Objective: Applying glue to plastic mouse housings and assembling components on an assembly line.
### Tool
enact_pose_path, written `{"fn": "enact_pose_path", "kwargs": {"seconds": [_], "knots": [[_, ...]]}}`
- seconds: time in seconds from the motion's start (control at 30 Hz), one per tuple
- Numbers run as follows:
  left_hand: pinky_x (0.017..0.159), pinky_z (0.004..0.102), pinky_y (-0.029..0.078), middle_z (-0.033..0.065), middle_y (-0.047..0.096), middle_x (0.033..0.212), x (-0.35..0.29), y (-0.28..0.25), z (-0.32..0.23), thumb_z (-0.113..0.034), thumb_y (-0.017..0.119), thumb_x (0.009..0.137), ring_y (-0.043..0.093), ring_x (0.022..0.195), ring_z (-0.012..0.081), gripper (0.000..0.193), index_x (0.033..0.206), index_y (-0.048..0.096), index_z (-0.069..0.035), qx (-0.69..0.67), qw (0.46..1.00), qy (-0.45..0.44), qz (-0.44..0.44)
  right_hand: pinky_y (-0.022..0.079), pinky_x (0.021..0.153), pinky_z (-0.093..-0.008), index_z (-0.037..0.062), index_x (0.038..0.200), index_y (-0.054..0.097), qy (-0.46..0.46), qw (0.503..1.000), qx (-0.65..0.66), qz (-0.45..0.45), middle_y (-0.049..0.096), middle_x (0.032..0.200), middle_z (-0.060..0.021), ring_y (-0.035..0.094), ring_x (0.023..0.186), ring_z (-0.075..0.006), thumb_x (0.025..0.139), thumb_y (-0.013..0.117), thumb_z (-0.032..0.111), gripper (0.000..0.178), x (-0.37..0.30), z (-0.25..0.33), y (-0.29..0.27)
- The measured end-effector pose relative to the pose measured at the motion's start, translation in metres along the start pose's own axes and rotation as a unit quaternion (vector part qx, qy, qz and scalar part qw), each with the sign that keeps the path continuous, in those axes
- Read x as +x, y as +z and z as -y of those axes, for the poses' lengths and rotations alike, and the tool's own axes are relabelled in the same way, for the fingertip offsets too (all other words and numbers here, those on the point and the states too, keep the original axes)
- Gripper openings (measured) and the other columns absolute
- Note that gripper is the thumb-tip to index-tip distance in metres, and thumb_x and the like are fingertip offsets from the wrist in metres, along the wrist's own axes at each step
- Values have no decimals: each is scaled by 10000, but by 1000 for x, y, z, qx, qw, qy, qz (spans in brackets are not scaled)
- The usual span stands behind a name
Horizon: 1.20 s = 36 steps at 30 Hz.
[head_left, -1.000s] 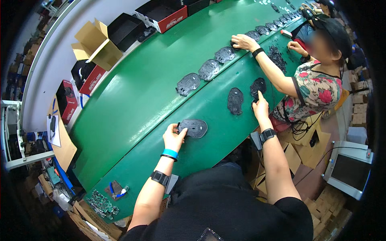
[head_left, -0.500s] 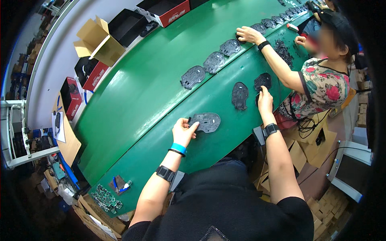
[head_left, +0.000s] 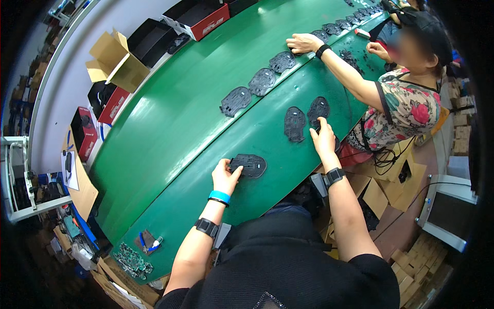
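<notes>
My left hand (head_left: pixel 225 178) grips the left end of a black plastic shell plate (head_left: pixel 252 166), shaped like the base of a computer mouse, with thumb and fingers pinched on its edge. The plate lies at or just above the green table. My right hand (head_left: pixel 324 140) is closed at the near edge of a second such plate (head_left: pixel 319 107), its fingertips on the rim. Beside that, to the left, a third plate (head_left: pixel 295 124) rests flat. Part of another dark piece (head_left: pixel 337 143) shows past my right hand, mostly hidden.
A row of similar plates (head_left: pixel 262 82) runs along the table seam. A co-worker's hand (head_left: pixel 304 43) touches that row at right. Small black parts (head_left: pixel 351 62) are heaped near the co-worker. Blue-handled cutters (head_left: pixel 149 242) and a pile of green-black pieces (head_left: pixel 133 261) sit at the near left.
The view has shifted a little, moving the scene leftward. My left hand has brought its plate slightly nearer to me. The plate at my right hand sits a little closer to its neighbour.
</notes>
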<state>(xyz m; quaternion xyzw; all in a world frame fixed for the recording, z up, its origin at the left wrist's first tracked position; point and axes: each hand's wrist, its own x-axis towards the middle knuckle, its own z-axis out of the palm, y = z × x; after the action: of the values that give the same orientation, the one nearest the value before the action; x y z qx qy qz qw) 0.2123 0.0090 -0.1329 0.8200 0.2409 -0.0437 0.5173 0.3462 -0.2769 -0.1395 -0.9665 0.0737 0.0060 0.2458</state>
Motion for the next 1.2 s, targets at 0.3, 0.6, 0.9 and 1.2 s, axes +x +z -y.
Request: {"fn": "enact_pose_path", "kwargs": {"seconds": [0.3, 0.6, 0.9, 1.2], "knots": [[545, 370, 474, 172, 558, 819, -1, -5, 11, -303, 700, 677, 573, 621, 293, 490, 994, 475, -5, 238, 965, 107, -8, 458, 698, -444, 124, 1118, 442, -15, 1000, 5, 12, 539, 928, -180, 549, 841, -384, 756, 614, 212, 411, -10, 1, 3], [630, 393, 470, 153, 496, 885, 40, 38, -96, -162, 589, 746, 553, 733, 334, 321, 1027, 482, -50, 222, 899, 345, 156, 452, 717, -438, 116, 1152, 445, -18, 999, 43, 23, 529, 941, -188, 537, 861, -386, 749, 618, 175, 443, -2, 4, -5], [626, 397, 485, 147, 478, 888, 73, 132, -105, -171, 616, 725, 570, 743, 303, 243, 905, 493, -65, 290, 878, 333, 185, 437, 609, -383, 111, 1117, 500, -51, 998, 30, -7, 513, 734, -131, 528, 662, -290, 730, 646, 183, 420, -4, 16, 3], [619, 404, 459, 147, 513, 780, 64, 59, -79, -66, 468, 743, 555, 705, 320, 55, 778, 501, -38, 265, 897, 323, 143, 448, 709, -425, 123, 1111, 506, -27, 998, 19, 50, 559, 904, -175, 545, 831, -362, 817, 522, 187, 302, -4, 24, -2]]}}
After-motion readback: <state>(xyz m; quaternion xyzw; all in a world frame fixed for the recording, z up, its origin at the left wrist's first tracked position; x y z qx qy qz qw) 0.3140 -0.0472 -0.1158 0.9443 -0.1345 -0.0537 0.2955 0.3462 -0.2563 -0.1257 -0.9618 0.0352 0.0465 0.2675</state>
